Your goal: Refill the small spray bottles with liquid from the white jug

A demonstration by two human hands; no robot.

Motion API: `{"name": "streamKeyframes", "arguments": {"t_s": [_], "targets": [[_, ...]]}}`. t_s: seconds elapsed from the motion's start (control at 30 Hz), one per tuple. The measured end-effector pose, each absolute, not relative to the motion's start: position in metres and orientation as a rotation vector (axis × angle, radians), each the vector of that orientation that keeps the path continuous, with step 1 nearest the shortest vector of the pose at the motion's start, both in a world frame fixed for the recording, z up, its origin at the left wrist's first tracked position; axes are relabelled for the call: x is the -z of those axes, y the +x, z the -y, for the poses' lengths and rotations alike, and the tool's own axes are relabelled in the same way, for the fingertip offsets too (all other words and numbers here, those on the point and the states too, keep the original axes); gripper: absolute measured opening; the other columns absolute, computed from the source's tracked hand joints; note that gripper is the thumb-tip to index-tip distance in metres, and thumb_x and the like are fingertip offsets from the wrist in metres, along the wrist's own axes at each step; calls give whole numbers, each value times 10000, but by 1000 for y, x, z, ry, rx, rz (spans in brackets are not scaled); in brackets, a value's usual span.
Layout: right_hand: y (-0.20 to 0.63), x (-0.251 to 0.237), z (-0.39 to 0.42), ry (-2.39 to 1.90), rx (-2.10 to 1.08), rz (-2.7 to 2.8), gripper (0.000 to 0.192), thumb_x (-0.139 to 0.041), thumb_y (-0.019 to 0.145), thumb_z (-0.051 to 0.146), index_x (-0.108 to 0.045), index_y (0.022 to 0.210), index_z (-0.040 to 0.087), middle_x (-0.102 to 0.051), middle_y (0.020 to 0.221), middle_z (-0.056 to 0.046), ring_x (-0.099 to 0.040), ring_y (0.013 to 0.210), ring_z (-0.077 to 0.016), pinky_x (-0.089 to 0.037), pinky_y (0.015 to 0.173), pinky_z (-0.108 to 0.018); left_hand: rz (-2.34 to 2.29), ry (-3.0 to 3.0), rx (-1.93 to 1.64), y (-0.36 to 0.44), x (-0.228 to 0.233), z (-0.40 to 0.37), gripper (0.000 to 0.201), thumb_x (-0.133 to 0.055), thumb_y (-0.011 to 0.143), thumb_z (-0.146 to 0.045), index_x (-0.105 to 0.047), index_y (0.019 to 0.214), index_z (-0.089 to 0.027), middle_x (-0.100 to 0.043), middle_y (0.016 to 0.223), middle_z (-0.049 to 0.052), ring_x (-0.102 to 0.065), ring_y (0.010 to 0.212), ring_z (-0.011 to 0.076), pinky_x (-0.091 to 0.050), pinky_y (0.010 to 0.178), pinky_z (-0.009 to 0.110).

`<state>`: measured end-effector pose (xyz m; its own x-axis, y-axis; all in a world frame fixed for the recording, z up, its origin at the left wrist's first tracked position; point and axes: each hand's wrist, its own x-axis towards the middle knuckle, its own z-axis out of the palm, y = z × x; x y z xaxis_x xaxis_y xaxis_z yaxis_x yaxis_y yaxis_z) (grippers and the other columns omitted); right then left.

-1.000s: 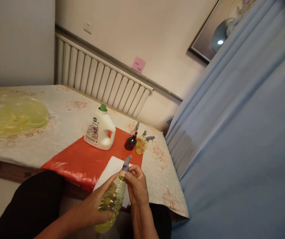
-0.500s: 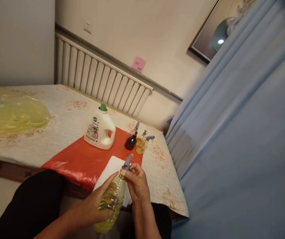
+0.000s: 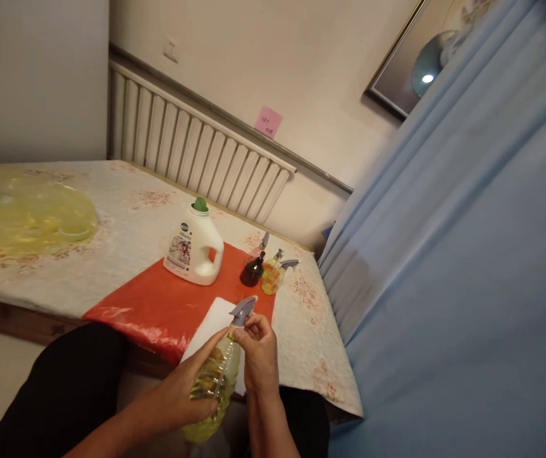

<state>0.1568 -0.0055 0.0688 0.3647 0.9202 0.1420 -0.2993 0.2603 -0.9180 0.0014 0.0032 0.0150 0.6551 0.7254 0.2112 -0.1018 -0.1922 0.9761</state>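
At the frame's lower center, the left hand (image 3: pixel 177 391) wraps a bottle (image 3: pixel 220 375) as the right hand (image 3: pixel 261 356) pinches at its nozzle (image 3: pixel 243 311), already on top, tightness unclear.

At right, a blue curtain (image 3: pixel 449 286) partly covers a framed picture (image 3: pixel 397 67); on the far wall (image 3: pixel 321 51), a pink note (image 3: pixel 268 122) (handwritten) sits above a pale radiator (image 3: pixel 198 152).

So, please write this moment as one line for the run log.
left hand: around yellowish bottle | right hand: pinching grey spray head at base | beyond: white jug on red sheet
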Motion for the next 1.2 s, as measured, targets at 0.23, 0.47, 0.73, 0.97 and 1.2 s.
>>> {"name": "streamKeyframes", "arguments": {"t_s": [0.23,0.47,0.73,0.97,1.2], "targets": [[165,-70,8,-1041,-919,920,116,-702,715,201,-601,769,182,-618,725,45,-556,696,-123,-428,677,-240,-478,1719,-803,2,-8,-7,1066,-613,619,-145,-103,1542,-300,-239,1606,47,-262,1441,319,-230,1183,506],[161,-70,6,-959,-1046,816,174,-727,691,212,-575,773,186,-690,737,26,-595,678,-123,-424,669,-236,-510,1748,-794,2,-4,-7,1059,-606,645,-142,-72,1542,-320,-211,1617,30,-213,1460,331,-190,1196,525],[152,-65,3,-957,-979,711,278,-767,600,166,-513,710,185,-658,710,49,-574,639,-107,-422,642,-227,-566,1795,-773,2,-3,-6,1092,-607,636,-127,-28,1546,-302,-223,1609,69,-253,1442,337,-230,1183,526],[143,-62,4,-963,-930,699,299,-758,612,144,-522,788,194,-653,732,53,-590,678,-117,-432,659,-226,-551,1782,-789,2,-1,-6,1119,-589,621,-86,-6,1546,-325,-247,1601,58,-304,1423,317,-259,1175,518],[151,-63,6,-924,-956,766,200,-728,727,254,-544,773,190,-636,736,44,-563,661,-109,-419,635,-218,-505,1770,-818,2,-5,-7,1055,-629,657,-136,-75,1538,-314,-199,1625,39,-219,1468,299,-183,1206,494]]}}
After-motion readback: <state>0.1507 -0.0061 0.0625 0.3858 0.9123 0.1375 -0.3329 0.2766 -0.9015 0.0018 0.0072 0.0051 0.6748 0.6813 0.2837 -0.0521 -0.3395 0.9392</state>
